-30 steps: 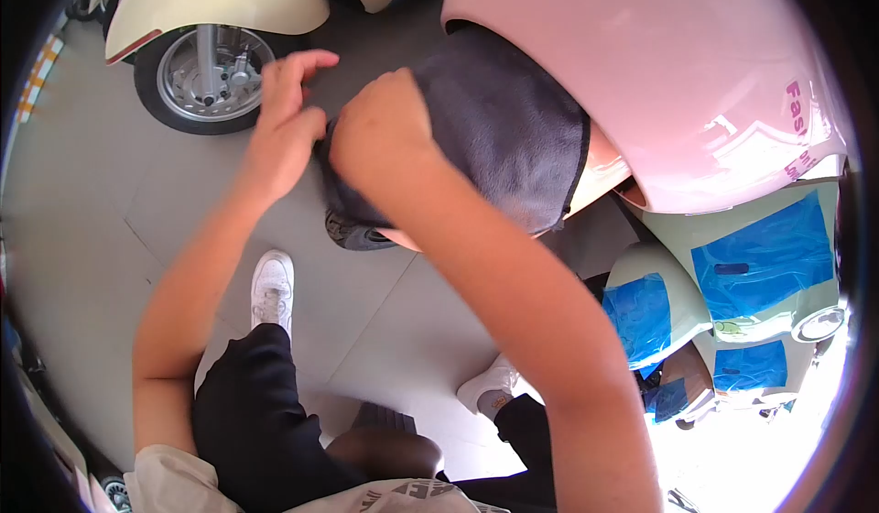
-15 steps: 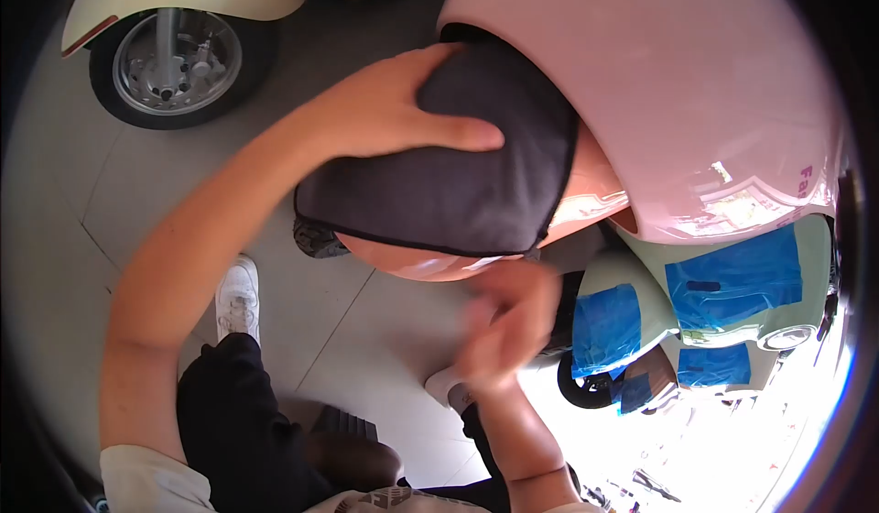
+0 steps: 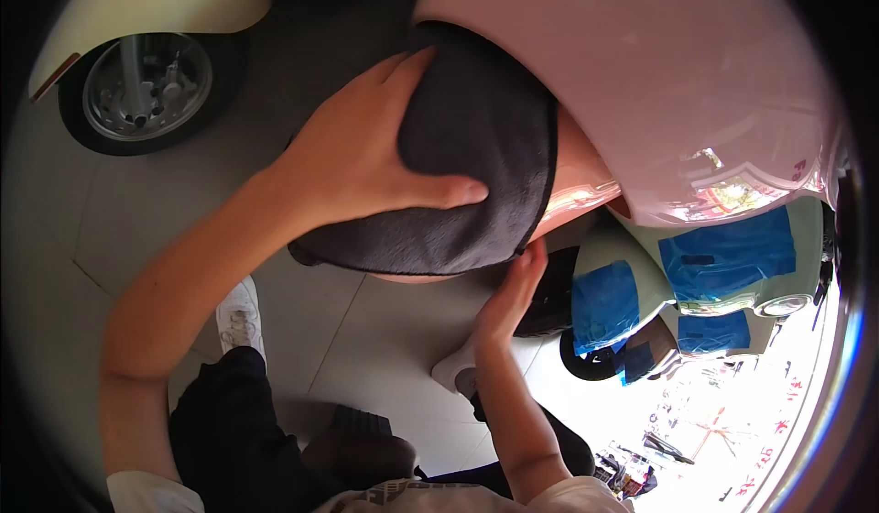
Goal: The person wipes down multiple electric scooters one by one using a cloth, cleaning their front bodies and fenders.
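A dark grey cloth (image 3: 476,147) with a black edge lies over the glossy pink front fender (image 3: 581,169) of a scooter. My left hand (image 3: 366,147) grips the cloth across the fender, thumb stretched over the top and fingers curving to the far side, where their tips are partly hidden. At the cloth's near right corner is my right hand (image 3: 515,295), its fingers closed on the edge just below the fender. The underside of the fender is mostly covered by the cloth.
The scooter's pink front body (image 3: 632,82) rises at upper right. A pale green scooter with blue film (image 3: 728,247) stands close at right. A cream scooter's front wheel (image 3: 146,92) is at upper left. My white shoe (image 3: 240,316) rests on the grey tiled floor (image 3: 339,311).
My right hand, blurred before and below the fender, has moved up to the cloth's corner. The cloth now reaches lower over the fender's near side. The view has shifted slightly.
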Available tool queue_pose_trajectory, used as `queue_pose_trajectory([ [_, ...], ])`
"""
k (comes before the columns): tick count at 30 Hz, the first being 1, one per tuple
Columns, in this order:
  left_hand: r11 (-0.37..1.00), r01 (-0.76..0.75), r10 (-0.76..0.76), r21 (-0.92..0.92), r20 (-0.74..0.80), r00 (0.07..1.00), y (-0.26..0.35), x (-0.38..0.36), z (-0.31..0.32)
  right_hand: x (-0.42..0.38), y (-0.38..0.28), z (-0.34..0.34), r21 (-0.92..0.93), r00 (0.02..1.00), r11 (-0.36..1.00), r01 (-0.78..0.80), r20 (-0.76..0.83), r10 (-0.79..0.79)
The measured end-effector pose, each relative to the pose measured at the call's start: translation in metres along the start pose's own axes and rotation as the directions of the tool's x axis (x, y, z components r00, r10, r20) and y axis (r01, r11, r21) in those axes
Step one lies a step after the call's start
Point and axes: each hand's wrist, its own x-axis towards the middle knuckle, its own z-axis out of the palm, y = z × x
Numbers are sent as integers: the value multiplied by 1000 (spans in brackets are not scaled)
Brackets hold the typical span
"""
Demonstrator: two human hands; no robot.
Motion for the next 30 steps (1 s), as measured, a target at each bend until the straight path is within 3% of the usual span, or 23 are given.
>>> queue_pose_trajectory([
  [1, 1000, -1, 1, 2, 0, 1000, -1, 9, 0, -22, 11, -8, -72, 997, 995, -67, 23, 69],
  [3, 986, 103, -83, -129, 154, 985, -13, 36, -1, -47, 14, -14, -181, 980, 967, -180, 57, 193],
  [5, 918, 298, -201, -261, 342, 918, -28, 60, 1, -47, 9, -9, -147, 983, 972, -183, -29, 180],
  [6, 921, 294, -201, -255, 336, 920, -37, 70, 0, -34, 6, -7, -139, 997, 988, -67, -57, 60],
  [8, 643, 521, -92, -562, 618, 781, -53, 79, 2, 6, -10, 1, -92, 983, 988, 124, -127, -135],
  [9, 647, 520, -97, -558, 616, 782, -55, 77, 5, 26, -19, 10, -53, 963, 978, 201, -175, -207],
  [10, 548, 573, -155, -609, 600, 785, -58, 74, 10, 42, -20, 16, -44, 964, 979, 199, -173, -203],
  [12, 391, 615, -258, -684, 560, 787, -68, 69, 20, 68, -21, 30, 288, 996, 956, 51, -83, -28],
  [13, 371, 616, -305, -695, 535, 788, -70, 59, 21, 69, -19, 36, 295, 996, 954, 52, -84, -29],
  [15, 393, 614, -376, -684, 490, 786, -75, 39, 18, 70, -8, 48, 364, 985, 929, 71, -173, -8],
  [17, 501, 608, -423, -616, 439, 793, -69, 19, 7, 71, -3, 45, 332, 984, 939, 92, -177, -33],
  [20, 746, 558, -437, -363, 366, 822, -53, 26, -7, 68, -6, 51, 353, 982, 927, 128, -174, -69],
  [22, 833, 511, -420, -211, 360, 833, -52, 50, -3, 62, -10, 54, 334, 980, 935, 115, -190, -52],
  [28, 864, 233, -7, -447, 452, 892, -218, 138, 92, 64, -11, 50, 334, 986, 940, 73, -169, -16],
  [30, 827, 327, -69, -456, 496, 866, -198, 139, 81, 62, -15, 53, 320, 985, 943, 88, -169, -35],
])
